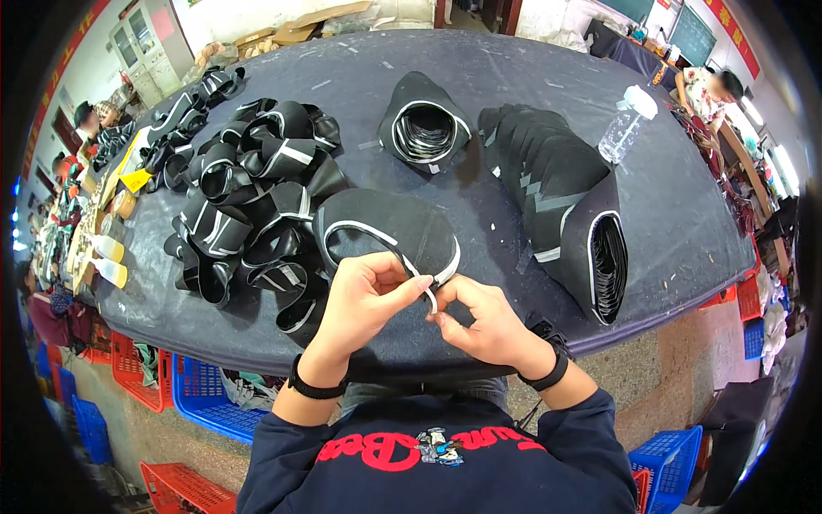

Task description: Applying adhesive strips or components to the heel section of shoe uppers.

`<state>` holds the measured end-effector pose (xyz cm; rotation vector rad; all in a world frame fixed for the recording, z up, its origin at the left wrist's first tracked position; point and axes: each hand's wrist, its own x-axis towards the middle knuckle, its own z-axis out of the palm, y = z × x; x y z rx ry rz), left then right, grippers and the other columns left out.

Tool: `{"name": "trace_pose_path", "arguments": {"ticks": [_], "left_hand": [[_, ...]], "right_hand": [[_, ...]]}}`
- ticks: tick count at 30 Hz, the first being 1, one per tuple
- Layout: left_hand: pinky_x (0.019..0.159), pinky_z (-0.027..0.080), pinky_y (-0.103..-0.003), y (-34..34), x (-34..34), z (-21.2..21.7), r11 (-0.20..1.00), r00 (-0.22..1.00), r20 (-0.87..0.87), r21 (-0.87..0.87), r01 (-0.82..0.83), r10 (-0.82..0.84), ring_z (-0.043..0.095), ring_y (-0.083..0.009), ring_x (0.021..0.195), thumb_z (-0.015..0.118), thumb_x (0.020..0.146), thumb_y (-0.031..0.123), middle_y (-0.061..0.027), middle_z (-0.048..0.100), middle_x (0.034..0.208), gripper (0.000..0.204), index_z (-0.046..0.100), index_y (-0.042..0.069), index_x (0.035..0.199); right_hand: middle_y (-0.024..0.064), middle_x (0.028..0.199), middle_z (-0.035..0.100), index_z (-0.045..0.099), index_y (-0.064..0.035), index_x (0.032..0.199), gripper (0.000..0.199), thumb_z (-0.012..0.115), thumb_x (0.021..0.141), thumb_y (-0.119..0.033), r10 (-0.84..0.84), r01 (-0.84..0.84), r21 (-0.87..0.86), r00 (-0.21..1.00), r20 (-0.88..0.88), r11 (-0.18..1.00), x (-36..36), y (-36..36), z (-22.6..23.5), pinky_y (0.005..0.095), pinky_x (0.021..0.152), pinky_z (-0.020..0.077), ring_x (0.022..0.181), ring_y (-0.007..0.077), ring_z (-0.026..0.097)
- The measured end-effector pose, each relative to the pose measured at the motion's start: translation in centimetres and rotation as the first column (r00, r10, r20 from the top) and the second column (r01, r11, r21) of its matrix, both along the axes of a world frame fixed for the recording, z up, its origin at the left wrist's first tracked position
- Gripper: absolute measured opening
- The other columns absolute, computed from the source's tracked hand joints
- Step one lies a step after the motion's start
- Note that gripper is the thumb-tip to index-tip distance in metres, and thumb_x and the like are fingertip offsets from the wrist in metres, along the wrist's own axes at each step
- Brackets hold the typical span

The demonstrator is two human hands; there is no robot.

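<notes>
A black curved fabric piece with white edging, like a shoe upper [398,214], lies on the table's near side in front of me. My left hand [364,295] is closed on its near edge, with thumb and forefinger pinching the white-edged strip. Just to the right, my right hand [481,319] pinches the same edge, its fingers pressed together near the strip's loose end. The fingertips partly hide the spot where the strip meets the piece. Beside my left hand spreads a loose pile of similar black pieces [221,163].
A nested bundle of black pieces [415,92] stands farther back, and a long nested stack [548,163] lies to the right. A clear bottle [618,135] is near the right edge of the dark table [685,231]. Blue and red baskets [201,398] sit below. Other people work at both sides.
</notes>
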<state>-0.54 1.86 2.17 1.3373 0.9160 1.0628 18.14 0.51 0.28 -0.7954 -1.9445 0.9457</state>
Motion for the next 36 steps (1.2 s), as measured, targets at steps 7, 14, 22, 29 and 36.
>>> {"name": "trace_pose_path", "arguments": {"ticks": [7, 14, 22, 29, 36], "left_hand": [[0.046, 0.024, -0.019, -0.1, 0.3, 0.1, 0.990, 0.984, -0.128, 0.081, -0.116, 0.125, 0.038, 0.0011, 0.053, 0.066, 0.084, 0.007, 0.0061, 0.051, 0.058, 0.020, 0.058, 0.001, 0.067], [0.054, 0.037, -0.016, 0.1, 0.7, -0.6, 0.991, 0.983, 0.123, 0.011, -0.135, 0.133, 0.049, -0.0007, 0.061, 0.062, 0.087, 0.008, 0.0030, 0.057, 0.065, 0.018, 0.056, 0.002, 0.071], [0.057, 0.047, -0.023, 0.4, 1.1, -1.3, 0.983, 0.986, 0.013, 0.074, -0.168, 0.168, 0.060, -0.0083, 0.063, 0.059, 0.090, 0.008, -0.0053, 0.063, 0.068, 0.014, 0.054, -0.002, 0.082], [0.042, 0.032, -0.025, 0.5, 1.9, -1.7, 0.841, 0.872, -0.265, 0.478, -0.252, 0.412, 0.038, -0.0058, 0.046, 0.057, 0.090, 0.006, -0.0043, 0.046, 0.052, 0.017, 0.045, 0.002, 0.078], [0.053, 0.033, -0.018, 0.1, 1.0, -2.3, 0.947, 0.963, 0.083, 0.177, -0.269, 0.258, 0.039, -0.0011, 0.061, 0.053, 0.090, 0.004, 0.0055, 0.047, 0.065, 0.017, 0.050, 0.002, 0.073]], "right_hand": [[0.0113, 0.082, 0.059, 0.052, -0.0015, 0.085, 0.012, 0.060, 0.077, -0.003, 0.005, -0.007, -0.045, 0.999, -0.037, 0.999, 0.1, 0.2, -0.7, 0.0338, 0.071, 0.0474, 0.077, 0.0264, 0.060], [0.0120, 0.084, 0.059, 0.052, -0.0017, 0.087, 0.011, 0.059, 0.079, -0.005, 0.032, -0.034, -0.048, 0.999, -0.026, 0.998, 0.0, 0.1, -0.9, 0.0344, 0.073, 0.0470, 0.080, 0.0270, 0.060], [0.0127, 0.083, 0.059, 0.051, -0.0005, 0.087, 0.011, 0.059, 0.080, -0.005, 0.003, -0.005, -0.051, 0.999, -0.035, 0.999, -0.1, 0.6, -1.4, 0.0340, 0.071, 0.0474, 0.077, 0.0268, 0.060], [0.0122, 0.080, 0.059, 0.053, 0.0001, 0.087, 0.011, 0.058, 0.080, -0.005, -0.031, 0.027, -0.073, 0.998, -0.063, 0.997, 0.0, 0.5, -1.3, 0.0323, 0.070, 0.0479, 0.075, 0.0243, 0.061], [0.0113, 0.082, 0.060, 0.054, -0.0007, 0.088, 0.012, 0.060, 0.079, -0.005, -0.008, 0.006, -0.058, 0.999, -0.036, 0.998, 0.0, 0.1, -0.7, 0.0316, 0.071, 0.0487, 0.076, 0.0219, 0.062]]}}
